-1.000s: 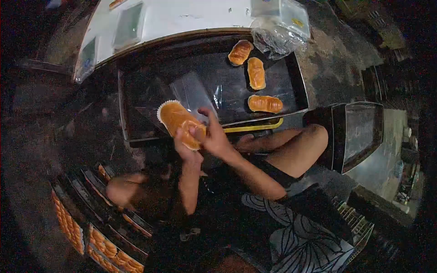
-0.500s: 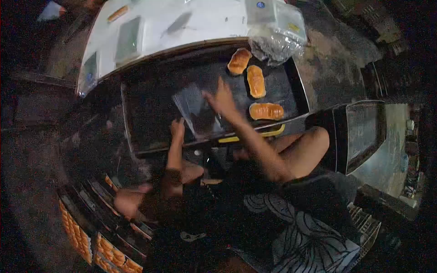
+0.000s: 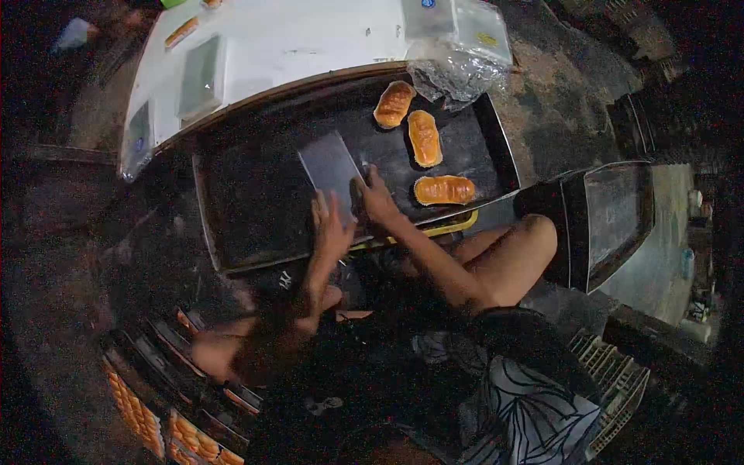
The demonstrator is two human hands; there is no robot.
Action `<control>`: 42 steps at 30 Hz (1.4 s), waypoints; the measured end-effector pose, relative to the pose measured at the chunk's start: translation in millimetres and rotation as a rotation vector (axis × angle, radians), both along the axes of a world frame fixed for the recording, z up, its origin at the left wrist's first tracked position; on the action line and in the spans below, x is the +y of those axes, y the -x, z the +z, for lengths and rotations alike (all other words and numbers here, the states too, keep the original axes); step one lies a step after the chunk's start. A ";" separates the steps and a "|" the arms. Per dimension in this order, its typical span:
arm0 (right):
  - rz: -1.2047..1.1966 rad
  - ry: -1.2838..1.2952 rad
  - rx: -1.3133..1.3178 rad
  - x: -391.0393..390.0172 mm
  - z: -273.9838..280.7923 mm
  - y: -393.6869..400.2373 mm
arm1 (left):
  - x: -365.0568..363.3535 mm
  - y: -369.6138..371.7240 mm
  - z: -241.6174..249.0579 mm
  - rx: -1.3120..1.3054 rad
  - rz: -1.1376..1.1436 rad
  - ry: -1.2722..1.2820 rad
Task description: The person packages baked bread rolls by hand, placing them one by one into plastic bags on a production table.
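The left hand (image 3: 333,229) is unclenched, with fingers extended over the near end of the clear plastic packaging (image 3: 327,155). The right hand (image 3: 380,205) is positioned at the right edge of the same packaging, thumb and fingers partly extended; whether it grips the edge cannot be determined. The packaging lies flat in the dark tray (image 3: 252,201), extending forward from both hands. Three bread rolls are located in the tray to the right of the right hand: the nearest roll (image 3: 444,190) lies crosswise, the middle roll (image 3: 425,139) lies ahead of it, and the farthest roll (image 3: 395,105) is ahead of the right hand. Crumpled clear plastic (image 3: 449,77) overhangs the tray's far edge, beyond the rolls. The white counter (image 3: 310,43) stands beyond both hands.
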State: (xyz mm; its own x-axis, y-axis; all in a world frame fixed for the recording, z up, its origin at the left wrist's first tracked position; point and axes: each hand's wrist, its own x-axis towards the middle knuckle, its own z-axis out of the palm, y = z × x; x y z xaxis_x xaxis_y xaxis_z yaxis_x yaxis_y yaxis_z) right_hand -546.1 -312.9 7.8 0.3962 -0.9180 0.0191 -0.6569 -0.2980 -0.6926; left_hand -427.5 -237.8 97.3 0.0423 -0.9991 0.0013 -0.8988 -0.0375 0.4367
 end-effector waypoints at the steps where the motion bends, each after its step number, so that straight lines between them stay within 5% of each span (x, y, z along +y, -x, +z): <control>1: -0.159 -0.138 0.069 17.2 31.6 7.2 | 16.3 7.8 -2.9 0.008 0.007 -0.008; 4: -0.141 -0.065 0.085 51.1 88.5 37.7 | 38.5 11.3 -10.6 -0.171 -0.267 -0.189; 6: -0.093 -0.290 -0.100 65.8 124.6 54.7 | 19.4 -4.0 3.2 0.037 -0.205 -0.743; 7: -0.044 -0.519 -0.289 80.6 134.6 60.4 | 23.2 -10.1 11.6 0.008 -0.218 -0.572; 9: 0.075 -0.206 -0.324 113.6 134.3 62.8 | 23.7 -25.8 25.4 -0.026 -0.271 -0.314; 10: 0.079 -0.202 -0.329 121.9 136.3 61.8 | 24.2 -26.1 31.7 -0.031 -0.268 -0.311; 12: 0.087 -0.584 -0.248 132.5 152.5 52.5 | 26.6 -15.4 69.6 0.378 -0.046 -0.427; 14: -0.014 -0.510 -0.232 130.7 148.1 39.8 | 40.5 0.1 77.8 0.501 0.125 -0.547; 18: -0.153 -0.587 -0.241 112.3 158.3 40.3 | 65.6 26.2 71.9 0.649 0.145 -0.118; 20: -0.101 -1.230 -0.663 93.6 171.3 46.2 | 65.9 40.7 93.4 0.545 0.235 0.017; 22: -0.252 -1.388 -0.996 79.2 182.2 44.0 | 72.6 43.3 86.4 0.608 0.179 -0.057; 24: -0.208 -0.975 -1.550 74.5 159.6 26.2 | 67.4 46.0 70.1 0.951 0.265 0.196; 25: -0.277 -1.106 -1.763 78.8 170.8 17.8 | 55.2 52.2 85.0 1.280 0.462 0.201; 26: -0.346 -1.237 -1.975 89.7 182.9 12.5 | 47.5 48.3 93.6 1.280 0.457 0.213; 27: -0.142 -1.406 -1.990 103.2 170.6 12.1 | 43.0 41.9 100.2 1.667 0.604 0.062; 28: -0.176 -1.619 -1.827 109.4 173.1 7.9 | 40.8 34.1 103.3 2.050 0.748 -0.113; 31: 0.237 -1.338 -0.943 73.7 144.7 57.1 | 45.9 22.6 53.1 1.898 0.789 -0.182; 34: 0.269 -0.230 -0.025 8.7 103.4 128.8 | 49.3 3.4 53.4 1.800 0.814 -0.157; 35: 0.161 0.456 0.485 -6.7 78.5 159.5 | 47.8 -8.5 56.9 1.953 0.852 0.035; 36: -0.116 0.884 0.758 -21.9 54.7 189.7 | 48.7 -17.6 61.4 2.096 0.886 0.239; 38: 0.032 0.295 0.792 -32.5 36.9 212.0 | 49.2 -27.8 74.9 2.141 0.951 0.219; 40: -0.057 -0.246 0.622 -28.1 76.1 189.7 | 52.0 -34.3 78.7 2.272 0.842 0.300; 42: -0.064 -0.316 0.123 -2.9 99.6 158.8 | 47.2 -37.0 84.4 2.253 0.979 0.339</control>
